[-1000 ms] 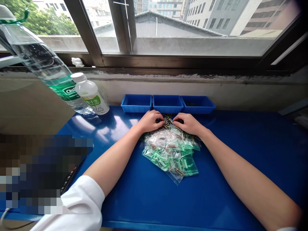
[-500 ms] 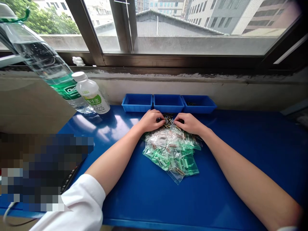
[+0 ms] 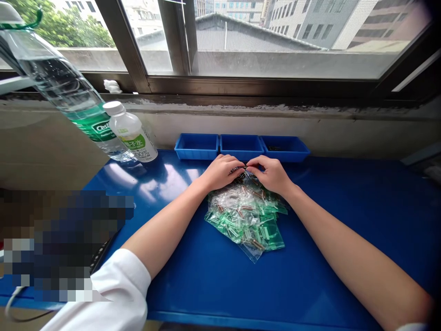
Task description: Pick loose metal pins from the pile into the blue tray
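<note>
Left hand [image 3: 224, 172] + right hand [image 3: 270, 174]: pinching thin dark piece [image 3: 245, 167] | crinkled, glossy plastic bags [image 3: 237, 212] beside

Glossy plastic bags [image 3: 241, 220], apparently metal pins [image 3: 244, 177]

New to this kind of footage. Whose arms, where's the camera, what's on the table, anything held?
No machine here: these are a person's own bare arms, seen by a camera worn on the head, looking forward and down.

On the blue table lies a heap of clear and green-tinted plastic bags with small thin pieces showing through. Behind it stand three blue trays in a row; the right one holds some small dark items. Two bottles stand at the far left.

The left hand and right hand come together at the heap's far end. Something thin and dark shows between their fingertips; which hand holds it, I can't tell.
</note>
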The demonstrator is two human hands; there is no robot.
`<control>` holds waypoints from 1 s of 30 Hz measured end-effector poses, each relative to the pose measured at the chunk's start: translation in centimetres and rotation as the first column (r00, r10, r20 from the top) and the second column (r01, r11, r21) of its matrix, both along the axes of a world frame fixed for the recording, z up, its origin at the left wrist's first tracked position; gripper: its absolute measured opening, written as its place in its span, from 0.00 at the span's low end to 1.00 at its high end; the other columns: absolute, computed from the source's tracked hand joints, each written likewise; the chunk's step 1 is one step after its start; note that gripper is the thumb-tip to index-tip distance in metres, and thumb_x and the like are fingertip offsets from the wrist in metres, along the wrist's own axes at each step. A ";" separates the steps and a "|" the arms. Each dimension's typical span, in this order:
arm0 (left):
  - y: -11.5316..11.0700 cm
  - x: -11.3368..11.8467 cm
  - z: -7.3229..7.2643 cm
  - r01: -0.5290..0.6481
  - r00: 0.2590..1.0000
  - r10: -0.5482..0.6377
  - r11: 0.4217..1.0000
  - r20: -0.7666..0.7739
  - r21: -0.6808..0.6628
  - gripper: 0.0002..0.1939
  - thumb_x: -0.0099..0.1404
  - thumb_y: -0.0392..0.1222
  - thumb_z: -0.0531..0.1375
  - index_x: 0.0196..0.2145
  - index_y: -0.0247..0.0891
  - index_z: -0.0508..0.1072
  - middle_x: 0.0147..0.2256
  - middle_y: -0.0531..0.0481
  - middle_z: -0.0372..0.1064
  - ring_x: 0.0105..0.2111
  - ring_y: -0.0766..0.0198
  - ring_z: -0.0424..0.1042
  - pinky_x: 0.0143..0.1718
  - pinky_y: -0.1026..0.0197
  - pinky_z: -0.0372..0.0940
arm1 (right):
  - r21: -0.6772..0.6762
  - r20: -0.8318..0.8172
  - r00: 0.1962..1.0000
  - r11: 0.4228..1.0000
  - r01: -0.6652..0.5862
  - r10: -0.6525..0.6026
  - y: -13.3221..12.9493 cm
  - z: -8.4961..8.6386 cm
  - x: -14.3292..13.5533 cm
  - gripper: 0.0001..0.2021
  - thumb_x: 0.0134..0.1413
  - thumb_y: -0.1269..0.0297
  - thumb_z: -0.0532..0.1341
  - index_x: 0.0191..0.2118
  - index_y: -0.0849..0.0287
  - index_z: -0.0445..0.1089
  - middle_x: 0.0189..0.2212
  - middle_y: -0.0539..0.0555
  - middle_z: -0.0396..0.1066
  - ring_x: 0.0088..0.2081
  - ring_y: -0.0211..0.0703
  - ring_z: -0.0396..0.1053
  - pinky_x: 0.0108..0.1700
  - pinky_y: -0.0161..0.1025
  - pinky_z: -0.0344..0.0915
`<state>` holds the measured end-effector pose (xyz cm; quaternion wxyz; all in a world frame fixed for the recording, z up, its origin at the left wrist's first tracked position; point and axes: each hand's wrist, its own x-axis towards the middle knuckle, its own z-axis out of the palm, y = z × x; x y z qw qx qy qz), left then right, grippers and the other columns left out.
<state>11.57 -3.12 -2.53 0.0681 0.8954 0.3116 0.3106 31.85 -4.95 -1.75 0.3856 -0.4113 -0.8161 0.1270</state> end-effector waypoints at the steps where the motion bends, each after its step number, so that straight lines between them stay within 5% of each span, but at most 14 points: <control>1: 0.0 0.1 0.0 0.012 1.000 -0.012 1.000 -0.007 0.011 0.13 0.69 0.45 0.53 0.40 0.38 0.75 0.39 0.48 0.75 0.40 0.61 0.71 0.42 0.58 0.59 | -0.014 -0.030 0.999 1.000 0.013 -0.014 -0.1 0.1 -0.2 0.05 0.55 0.62 0.61 0.34 0.57 0.72 0.30 0.52 0.74 0.31 0.42 0.69 0.33 0.38 0.65; 8: 0.2 -0.2 -0.3 -0.035 0.997 0.032 0.998 0.073 0.049 0.10 0.67 0.43 0.55 0.35 0.37 0.75 0.33 0.48 0.75 0.35 0.62 0.71 0.40 0.58 0.59 | -0.123 -0.134 0.987 0.989 0.077 -0.093 -0.3 0.2 0.0 0.11 0.51 0.55 0.64 0.33 0.59 0.74 0.25 0.52 0.73 0.23 0.38 0.65 0.26 0.36 0.62; 15: 0.3 -0.2 -0.4 -0.051 0.995 0.049 0.999 0.084 0.018 0.10 0.66 0.45 0.57 0.34 0.38 0.75 0.33 0.49 0.76 0.36 0.62 0.72 0.40 0.58 0.60 | -0.108 -0.111 0.990 0.991 0.078 -0.090 -0.3 0.4 0.3 0.10 0.52 0.58 0.62 0.30 0.59 0.74 0.24 0.52 0.73 0.21 0.36 0.63 0.23 0.35 0.59; 18: 0.2 -0.3 -0.3 -0.057 0.994 0.059 0.998 0.089 -0.029 0.11 0.65 0.47 0.57 0.37 0.38 0.75 0.36 0.48 0.75 0.38 0.61 0.72 0.42 0.58 0.61 | -0.076 -0.159 0.970 0.982 0.174 -0.184 0.0 0.2 0.5 0.10 0.51 0.58 0.63 0.28 0.59 0.74 0.22 0.52 0.72 0.21 0.37 0.64 0.23 0.36 0.59; 24: 0.1 -0.7 -0.2 -0.010 0.998 0.001 0.986 -0.056 -0.164 0.15 0.62 0.48 0.58 0.44 0.40 0.75 0.45 0.46 0.72 0.45 0.56 0.70 0.47 0.54 0.61 | -0.022 -0.279 0.787 0.823 0.568 -0.551 1.7 -0.4 2.2 0.10 0.50 0.57 0.62 0.29 0.60 0.74 0.23 0.54 0.73 0.25 0.44 0.69 0.30 0.40 0.65; 30: 0.2 -0.8 -0.2 0.027 0.996 -0.045 0.977 -0.081 -0.211 0.14 0.64 0.48 0.57 0.43 0.42 0.77 0.46 0.45 0.72 0.47 0.55 0.70 0.48 0.54 0.62 | -0.076 -0.238 0.662 0.693 0.717 -0.711 3.3 -1.1 4.4 0.10 0.45 0.58 0.64 0.26 0.60 0.74 0.22 0.55 0.73 0.26 0.48 0.71 0.35 0.44 0.67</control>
